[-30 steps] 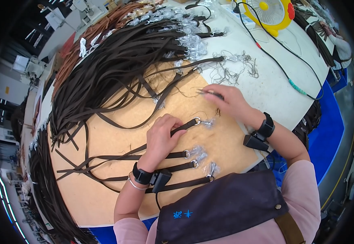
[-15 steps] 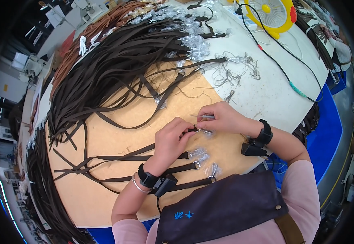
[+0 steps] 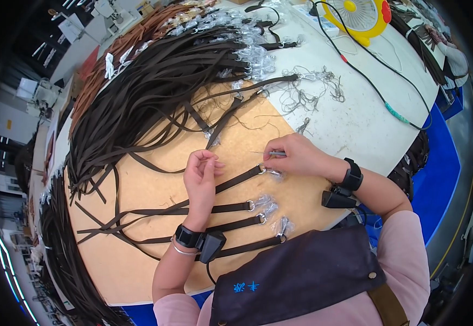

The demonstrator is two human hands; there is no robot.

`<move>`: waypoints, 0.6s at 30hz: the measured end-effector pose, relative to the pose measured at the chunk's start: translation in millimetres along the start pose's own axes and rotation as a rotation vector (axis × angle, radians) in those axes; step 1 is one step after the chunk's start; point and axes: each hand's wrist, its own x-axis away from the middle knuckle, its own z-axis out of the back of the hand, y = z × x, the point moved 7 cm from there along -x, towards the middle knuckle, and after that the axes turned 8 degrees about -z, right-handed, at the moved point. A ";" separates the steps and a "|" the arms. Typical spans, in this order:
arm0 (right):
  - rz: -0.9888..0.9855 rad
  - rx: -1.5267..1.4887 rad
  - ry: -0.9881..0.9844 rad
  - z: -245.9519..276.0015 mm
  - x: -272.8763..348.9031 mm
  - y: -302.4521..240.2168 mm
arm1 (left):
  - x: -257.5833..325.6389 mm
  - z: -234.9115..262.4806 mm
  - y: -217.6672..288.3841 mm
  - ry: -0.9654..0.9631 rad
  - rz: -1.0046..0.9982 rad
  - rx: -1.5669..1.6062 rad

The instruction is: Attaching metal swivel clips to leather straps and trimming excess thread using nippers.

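My right hand (image 3: 296,155) is closed around a slim grey tool (image 3: 278,154) with a thin, needle-like tip pointing left. Just below its fingertips is the ringed end of a dark brown strap (image 3: 239,179), with a metal clasp in clear plastic. My left hand (image 3: 201,174) hovers over the tan board, fingers loosely curled and partly apart, nothing visible in them. It is left of that strap's end, close to another strap that leads up to the pile. Below lie several similar straps (image 3: 231,207) side by side, metal rings and plastic-wrapped clasps at their right ends.
A big pile of dark straps (image 3: 155,81) covers the table's far left, brown ones behind it. Loose thread tangles (image 3: 315,92) lie on the white tabletop. A yellow fan (image 3: 356,16) and a black cable (image 3: 377,84) are at far right. Blue bins (image 3: 437,163) stand beside the table.
My left hand has let go of the strap's end and moved left, its fingers loosening. The strap now lies straight with its ring showing. My right hand keeps the tool, almost unmoved.
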 end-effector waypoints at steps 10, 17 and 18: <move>0.078 0.433 0.217 36.9 -17.7 9.9 | -2.8 -11.2 57.0 -0.655 -0.345 -0.722; 0.109 0.448 0.423 71.5 -34.2 0.6 | -26.7 45.4 42.8 -0.382 -0.472 -1.176; 0.183 0.434 0.364 57.1 -38.9 -11.0 | -28.3 44.7 40.0 -0.418 -0.430 -1.132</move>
